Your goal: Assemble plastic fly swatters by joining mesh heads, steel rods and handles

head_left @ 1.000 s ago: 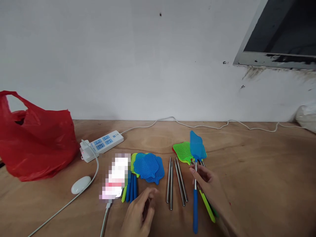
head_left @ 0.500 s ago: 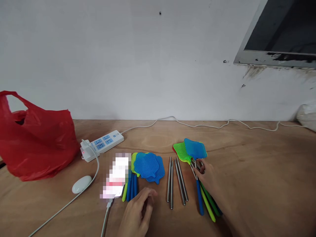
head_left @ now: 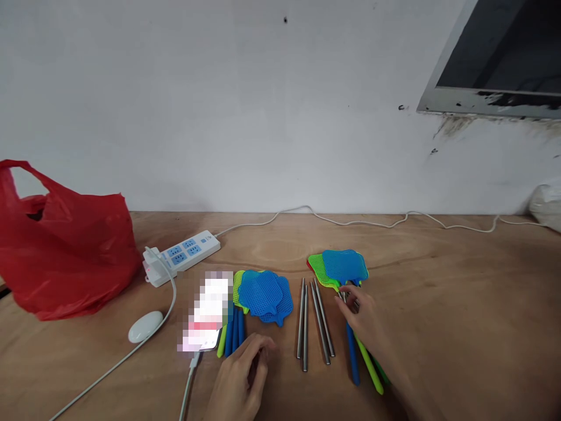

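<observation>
My right hand point(head_left: 363, 313) has its thumb and forefinger curled round the metal shaft of a blue fly swatter point(head_left: 345, 266). That swatter lies on top of a pile with a lime-green swatter point(head_left: 323, 271) and a bit of red beneath. Their blue handle point(head_left: 352, 354) and lime handle point(head_left: 369, 362) point toward me. Empty and loosely curled, my left hand point(head_left: 243, 374) rests on the table with thumb and forefinger apart. Beside it are loose blue handles point(head_left: 234, 333) and a stack of blue swatter heads point(head_left: 263, 294). Several metal rods point(head_left: 305, 327) lie between my hands.
A phone point(head_left: 208, 316), its screen blurred, lies left of the handles on a charging cable point(head_left: 187, 386). Behind it are a white power strip point(head_left: 184, 256) and a red plastic bag point(head_left: 65, 251). A white oval object point(head_left: 145, 327) sits nearby. A thin cord point(head_left: 346, 223) runs along the wall.
The blue swatter's head has come down flatter and turned level over the lime-green one. My right hand has shifted slightly left and down with it. The left hand has barely moved.
</observation>
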The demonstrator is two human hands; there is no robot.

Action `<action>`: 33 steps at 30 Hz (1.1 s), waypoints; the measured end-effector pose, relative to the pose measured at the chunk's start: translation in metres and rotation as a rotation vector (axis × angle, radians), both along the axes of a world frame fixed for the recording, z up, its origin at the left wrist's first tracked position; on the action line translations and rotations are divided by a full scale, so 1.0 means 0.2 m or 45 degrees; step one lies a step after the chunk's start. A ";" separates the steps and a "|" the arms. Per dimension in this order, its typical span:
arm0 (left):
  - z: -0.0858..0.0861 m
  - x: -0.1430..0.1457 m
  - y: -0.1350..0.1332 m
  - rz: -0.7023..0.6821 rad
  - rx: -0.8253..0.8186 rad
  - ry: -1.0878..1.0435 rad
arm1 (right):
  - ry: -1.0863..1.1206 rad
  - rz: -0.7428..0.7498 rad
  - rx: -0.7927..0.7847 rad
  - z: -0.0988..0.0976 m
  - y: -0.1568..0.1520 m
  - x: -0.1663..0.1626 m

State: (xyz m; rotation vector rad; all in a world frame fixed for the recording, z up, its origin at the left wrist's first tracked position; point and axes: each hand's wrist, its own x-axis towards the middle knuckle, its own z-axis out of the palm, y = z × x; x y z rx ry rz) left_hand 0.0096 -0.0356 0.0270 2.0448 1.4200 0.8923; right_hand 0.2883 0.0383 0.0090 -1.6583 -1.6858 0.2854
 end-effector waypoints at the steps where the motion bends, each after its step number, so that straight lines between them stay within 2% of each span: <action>1: 0.00 0.00 0.00 0.014 0.020 0.031 | -0.017 0.041 -0.003 0.01 -0.01 -0.02; 3: -0.01 -0.02 0.00 0.070 0.068 0.105 | -0.094 0.080 -0.057 0.05 -0.04 -0.07; 6: 0.00 -0.05 0.02 0.245 0.077 0.233 | -0.259 0.105 -0.214 0.10 -0.06 -0.13; 11: 0.07 -0.08 0.07 0.559 -0.304 0.561 | -0.414 0.059 -0.407 0.13 -0.07 -0.18; 14: 0.12 -0.08 0.10 0.559 -0.491 0.695 | -0.445 0.028 -0.456 0.13 -0.06 -0.19; 17: 0.14 -0.07 0.12 0.536 -0.590 0.748 | -0.495 -0.017 -0.502 0.14 -0.06 -0.20; 26: 0.10 -0.08 0.12 0.537 -0.640 0.765 | -0.555 -0.055 -0.536 0.12 -0.04 -0.22; 33: 0.12 -0.08 0.10 0.519 -0.683 0.775 | -0.556 -0.056 -0.534 0.13 -0.05 -0.22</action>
